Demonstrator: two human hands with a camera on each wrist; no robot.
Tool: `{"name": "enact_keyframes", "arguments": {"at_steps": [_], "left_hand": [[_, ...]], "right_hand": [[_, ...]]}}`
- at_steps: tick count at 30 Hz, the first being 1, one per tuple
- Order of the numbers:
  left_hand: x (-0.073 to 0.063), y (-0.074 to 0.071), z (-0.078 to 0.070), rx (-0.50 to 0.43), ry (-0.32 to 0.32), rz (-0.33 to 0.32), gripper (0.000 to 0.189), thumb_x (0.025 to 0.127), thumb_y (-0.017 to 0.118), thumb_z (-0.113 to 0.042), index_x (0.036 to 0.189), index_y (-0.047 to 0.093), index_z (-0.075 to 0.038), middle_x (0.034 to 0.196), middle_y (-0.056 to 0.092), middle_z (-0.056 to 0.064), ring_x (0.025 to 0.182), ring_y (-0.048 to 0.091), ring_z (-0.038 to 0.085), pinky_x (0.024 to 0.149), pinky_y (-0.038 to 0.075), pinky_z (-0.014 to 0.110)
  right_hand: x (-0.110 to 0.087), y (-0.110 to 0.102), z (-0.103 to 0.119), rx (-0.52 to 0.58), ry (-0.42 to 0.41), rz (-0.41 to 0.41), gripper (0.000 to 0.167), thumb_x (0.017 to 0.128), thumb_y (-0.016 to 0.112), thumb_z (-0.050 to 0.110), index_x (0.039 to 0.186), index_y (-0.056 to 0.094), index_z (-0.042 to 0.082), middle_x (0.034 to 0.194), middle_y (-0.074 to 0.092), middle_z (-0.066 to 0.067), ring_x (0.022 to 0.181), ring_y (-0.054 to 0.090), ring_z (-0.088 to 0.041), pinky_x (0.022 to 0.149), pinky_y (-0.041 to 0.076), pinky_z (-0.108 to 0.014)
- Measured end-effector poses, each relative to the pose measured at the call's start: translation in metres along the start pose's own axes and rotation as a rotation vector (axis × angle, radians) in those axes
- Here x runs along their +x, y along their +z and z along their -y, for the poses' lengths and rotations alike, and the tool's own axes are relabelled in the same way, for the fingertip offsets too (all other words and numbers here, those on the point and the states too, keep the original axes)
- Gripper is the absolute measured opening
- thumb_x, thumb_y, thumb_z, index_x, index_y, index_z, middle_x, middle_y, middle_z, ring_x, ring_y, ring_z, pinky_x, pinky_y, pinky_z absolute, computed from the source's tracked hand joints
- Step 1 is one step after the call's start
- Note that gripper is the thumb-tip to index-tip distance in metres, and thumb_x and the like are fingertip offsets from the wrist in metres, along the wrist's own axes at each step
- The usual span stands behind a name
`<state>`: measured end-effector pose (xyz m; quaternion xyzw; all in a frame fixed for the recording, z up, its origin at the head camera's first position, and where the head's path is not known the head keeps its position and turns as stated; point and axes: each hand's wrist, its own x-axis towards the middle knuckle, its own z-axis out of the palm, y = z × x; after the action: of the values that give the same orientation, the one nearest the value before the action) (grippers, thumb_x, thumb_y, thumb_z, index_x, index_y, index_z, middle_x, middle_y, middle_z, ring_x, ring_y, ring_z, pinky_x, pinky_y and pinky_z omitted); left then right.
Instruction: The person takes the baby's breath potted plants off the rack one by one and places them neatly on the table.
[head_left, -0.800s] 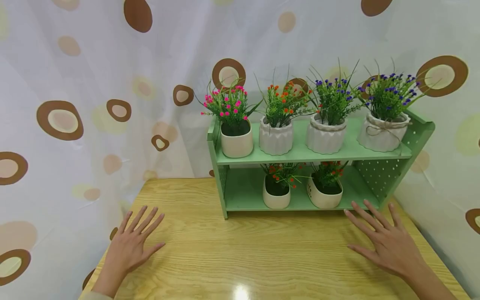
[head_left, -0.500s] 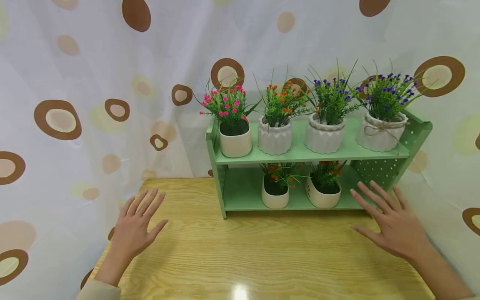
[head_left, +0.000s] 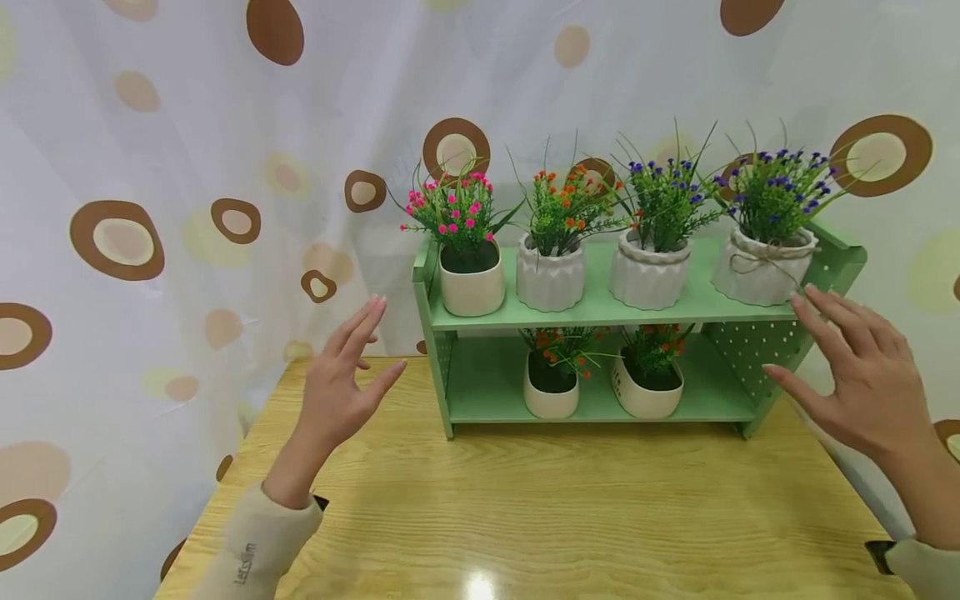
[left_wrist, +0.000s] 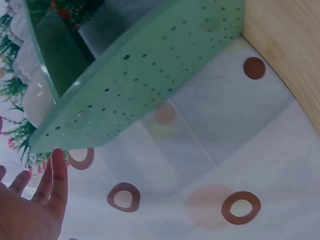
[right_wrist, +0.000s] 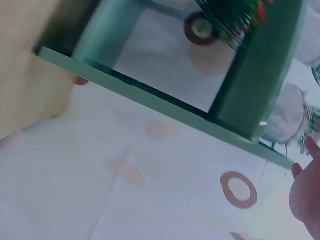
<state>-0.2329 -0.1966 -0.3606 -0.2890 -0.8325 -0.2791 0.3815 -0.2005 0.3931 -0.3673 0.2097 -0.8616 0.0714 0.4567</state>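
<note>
A two-tier green shelf (head_left: pixel 615 317) stands on the wooden table. On its top tier, from the left, are a cream pot with pink flowers (head_left: pixel 472 290), a white fluted pot with orange flowers (head_left: pixel 551 282) and two white pots with purple flowers (head_left: pixel 651 282). My left hand (head_left: pixel 339 387) is raised left of the shelf, fingers extended, holding nothing. My right hand (head_left: pixel 866 383) hovers in front of the shelf's right end, below the rightmost pot (head_left: pixel 757 273), thumb and fingers spread. Whether its fingertips touch the shelf cannot be told.
Two cream pots with red flowers, one left (head_left: pixel 551 398) and one right (head_left: pixel 649 393), sit on the lower tier. A patterned curtain (head_left: pixel 187 333) hangs behind and beside the table (head_left: pixel 570 508). Perforated side panels (left_wrist: pixel 145 80) close the shelf's ends.
Both hands have risen from low over the table toward the shelf. The left has moved up and right, the right up and slightly outward. The shelf and pots stay put.
</note>
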Motion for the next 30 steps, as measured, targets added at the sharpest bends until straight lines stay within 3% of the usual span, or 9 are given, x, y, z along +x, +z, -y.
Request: {"name": "enact_keyframes", "arguments": {"at_steps": [4, 10, 17, 20, 23, 26, 30], "left_hand": [[0.019, 0.015, -0.017, -0.123, -0.014, -0.001, 0.078, 0.088, 0.082, -0.014, 0.157, 0.046, -0.016, 0.158, 0.05, 0.001, 0.101, 0.069, 0.022, 0.065, 0.063, 0.033], [0.038, 0.036, -0.031, -0.277, -0.041, 0.017, 0.073, 0.094, 0.078, -0.013, 0.158, 0.044, -0.017, 0.158, 0.048, 0.003, 0.1, 0.071, 0.024, 0.063, 0.063, 0.026], [0.049, 0.056, -0.034, -0.385, -0.124, -0.005, 0.066, 0.098, 0.074, -0.013, 0.157, 0.044, -0.013, 0.149, 0.051, 0.012, 0.098, 0.073, 0.023, 0.057, 0.061, 0.024], [0.056, 0.064, -0.039, -0.439, -0.169, -0.003, 0.066, 0.1, 0.071, -0.015, 0.159, 0.042, -0.015, 0.149, 0.049, 0.013, 0.099, 0.072, 0.023, 0.059, 0.062, 0.024], [0.063, 0.071, -0.044, -0.472, -0.191, -0.02, 0.065, 0.101, 0.07, -0.017, 0.159, 0.042, -0.016, 0.148, 0.049, 0.015, 0.097, 0.072, 0.024, 0.059, 0.062, 0.024], [0.069, 0.078, -0.048, -0.481, -0.207, -0.046, 0.063, 0.101, 0.069, -0.019, 0.158, 0.043, -0.015, 0.145, 0.051, 0.017, 0.093, 0.072, 0.025, 0.058, 0.062, 0.025], [0.073, 0.085, -0.049, -0.47, -0.225, -0.085, 0.06, 0.101, 0.07, -0.019, 0.156, 0.046, -0.012, 0.14, 0.054, 0.018, 0.087, 0.071, 0.026, 0.057, 0.062, 0.027]], "right_hand": [[0.009, -0.008, -0.01, 0.017, 0.132, 0.037, 0.097, 0.093, 0.031, 0.087, 0.162, 0.037, 0.019, 0.164, 0.038, -0.013, 0.149, 0.034, -0.043, 0.129, 0.02, -0.055], [0.025, -0.016, -0.023, 0.089, 0.28, 0.015, 0.103, 0.091, 0.034, 0.088, 0.163, 0.034, 0.013, 0.162, 0.034, -0.023, 0.148, 0.029, -0.049, 0.13, 0.017, -0.056], [0.042, -0.018, -0.038, 0.144, 0.424, -0.039, 0.091, 0.098, 0.044, 0.076, 0.162, 0.035, 0.012, 0.163, 0.033, -0.024, 0.153, 0.028, -0.045, 0.131, 0.016, -0.053], [0.044, -0.016, -0.042, 0.186, 0.463, -0.046, 0.076, 0.104, 0.049, 0.059, 0.163, 0.033, 0.013, 0.164, 0.032, -0.024, 0.152, 0.03, -0.045, 0.132, 0.018, -0.046], [0.045, -0.011, -0.046, 0.224, 0.517, -0.043, 0.062, 0.108, 0.052, 0.038, 0.164, 0.033, 0.02, 0.166, 0.031, -0.016, 0.153, 0.032, -0.035, 0.129, 0.021, -0.027], [0.046, -0.006, -0.049, 0.288, 0.578, -0.047, 0.059, 0.109, 0.052, 0.025, 0.164, 0.032, 0.028, 0.166, 0.03, -0.007, 0.152, 0.035, -0.016, 0.123, 0.022, -0.016], [0.044, 0.002, -0.053, 0.387, 0.647, -0.036, 0.057, 0.11, 0.047, 0.025, 0.164, 0.029, 0.032, 0.166, 0.028, 0.005, 0.144, 0.036, -0.003, 0.123, 0.023, -0.017]]}}
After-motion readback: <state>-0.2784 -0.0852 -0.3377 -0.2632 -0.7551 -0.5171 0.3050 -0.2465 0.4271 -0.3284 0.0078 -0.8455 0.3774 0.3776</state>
